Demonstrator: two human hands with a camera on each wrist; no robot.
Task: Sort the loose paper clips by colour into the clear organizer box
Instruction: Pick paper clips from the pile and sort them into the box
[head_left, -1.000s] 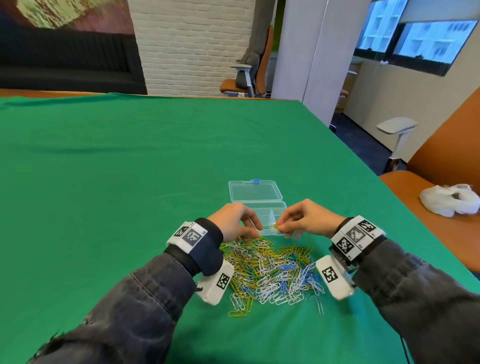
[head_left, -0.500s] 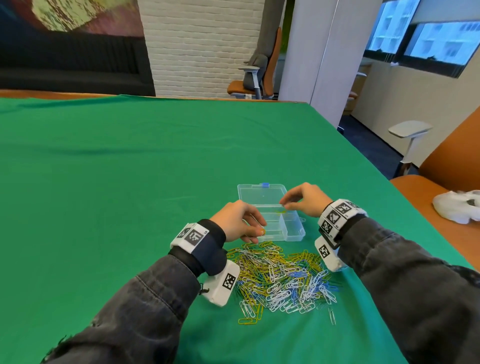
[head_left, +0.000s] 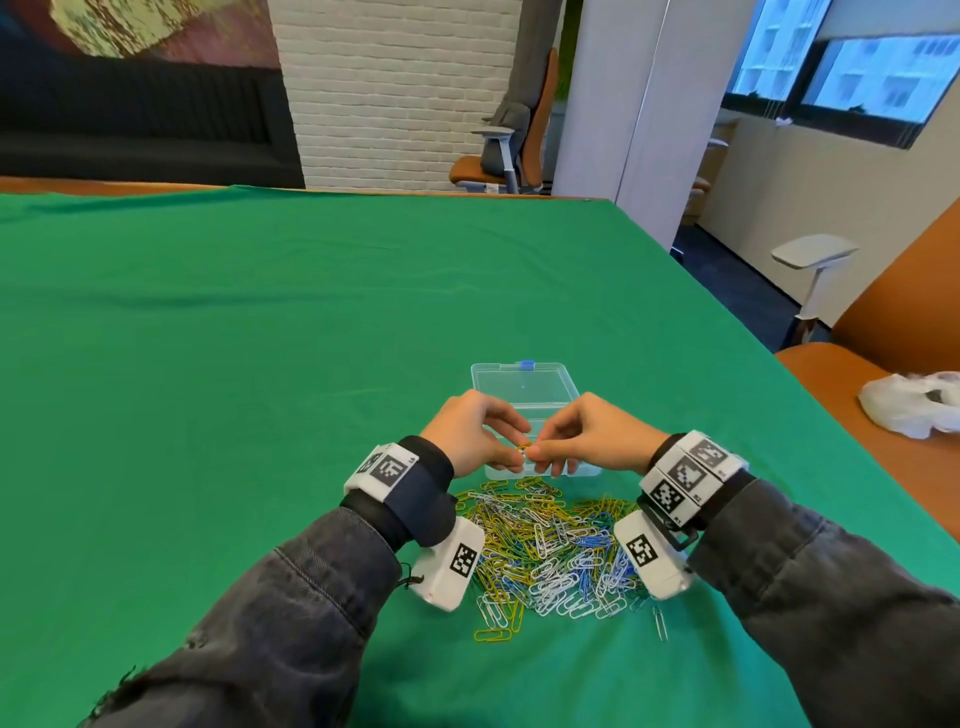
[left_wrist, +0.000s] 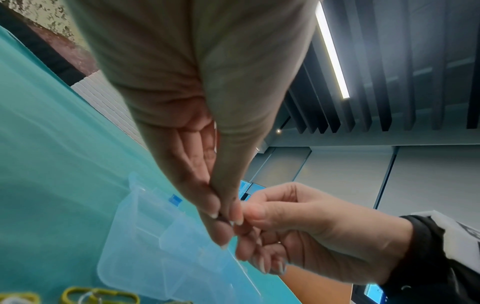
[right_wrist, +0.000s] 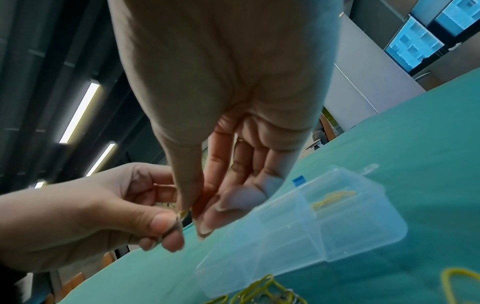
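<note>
Both hands meet just above the near edge of the clear organizer box (head_left: 582, 470). My left hand (head_left: 511, 453) pinches a small bunch of paper clips (right_wrist: 179, 219) between thumb and fingers. My right hand (head_left: 537, 453) pinches the yellow clip (head_left: 523, 447) at the top of that bunch with thumb and forefinger (right_wrist: 185, 211). The box lies open with its lid (head_left: 524, 384) folded back, and yellow clips (right_wrist: 335, 197) lie in one far compartment. The loose pile of yellow, white and blue clips (head_left: 550, 545) lies between my wrists.
The green cloth-covered table (head_left: 260, 338) stretches far and left. Its right edge runs near an orange seat (head_left: 883, 415) holding a white bag (head_left: 914, 402). A single white clip (head_left: 660, 623) lies right of the pile.
My right hand has come back from over the box's far side to meet my left hand. It now pinches the yellow clip that the left hand holds.
</note>
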